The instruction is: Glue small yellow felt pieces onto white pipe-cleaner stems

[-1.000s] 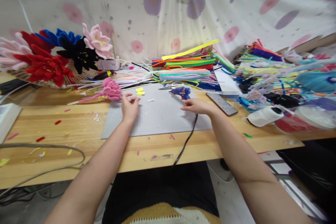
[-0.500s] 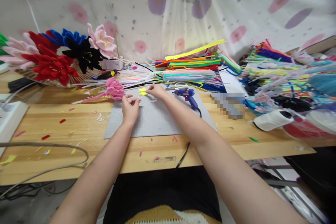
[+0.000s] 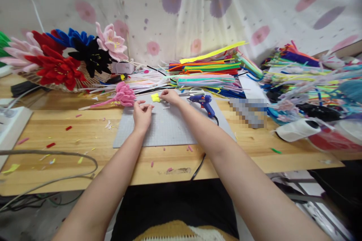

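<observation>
Yellow pieces [image 3: 155, 98] lie on the grey mat [image 3: 169, 131], by the fingertips of the person's right hand [image 3: 169, 96]. That forearm slants far inward over the mat, fingers bunched toward the pieces; whether they grip one cannot be told. Near it but apart, the left hand [image 3: 142, 116] curls with thumb and forefinger close together, any hold too small to make out, its forearm angling up from lower left. Beside it lies a pink flower [image 3: 124, 95].
</observation>
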The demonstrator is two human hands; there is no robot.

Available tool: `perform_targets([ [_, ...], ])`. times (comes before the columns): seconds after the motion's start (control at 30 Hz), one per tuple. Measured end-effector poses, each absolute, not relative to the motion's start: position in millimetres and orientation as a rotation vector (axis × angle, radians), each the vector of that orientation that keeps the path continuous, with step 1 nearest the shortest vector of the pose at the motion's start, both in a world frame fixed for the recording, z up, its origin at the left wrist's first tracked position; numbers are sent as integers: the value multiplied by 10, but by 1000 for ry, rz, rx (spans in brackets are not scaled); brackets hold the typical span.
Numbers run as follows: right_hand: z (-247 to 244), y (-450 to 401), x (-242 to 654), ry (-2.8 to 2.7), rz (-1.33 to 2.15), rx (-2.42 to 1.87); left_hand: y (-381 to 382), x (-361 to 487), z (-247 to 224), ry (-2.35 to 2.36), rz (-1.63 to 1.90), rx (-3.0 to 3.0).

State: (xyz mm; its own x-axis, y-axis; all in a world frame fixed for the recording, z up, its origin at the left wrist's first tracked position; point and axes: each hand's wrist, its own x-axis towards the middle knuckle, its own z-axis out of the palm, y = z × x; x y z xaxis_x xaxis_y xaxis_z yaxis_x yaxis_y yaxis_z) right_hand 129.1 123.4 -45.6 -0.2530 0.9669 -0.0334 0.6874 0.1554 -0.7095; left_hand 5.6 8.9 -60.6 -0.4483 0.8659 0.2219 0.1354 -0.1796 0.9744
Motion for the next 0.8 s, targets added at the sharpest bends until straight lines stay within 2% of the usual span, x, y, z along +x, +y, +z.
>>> perform_targets([
  [0.47,-446,1190,1265,-1951,779,-1651,97,52,-614,1551,1640,1196],
  [0.8,-240,1053,1395,-1621,1174,-1399,84,50,-610,1546,1626,1226],
])
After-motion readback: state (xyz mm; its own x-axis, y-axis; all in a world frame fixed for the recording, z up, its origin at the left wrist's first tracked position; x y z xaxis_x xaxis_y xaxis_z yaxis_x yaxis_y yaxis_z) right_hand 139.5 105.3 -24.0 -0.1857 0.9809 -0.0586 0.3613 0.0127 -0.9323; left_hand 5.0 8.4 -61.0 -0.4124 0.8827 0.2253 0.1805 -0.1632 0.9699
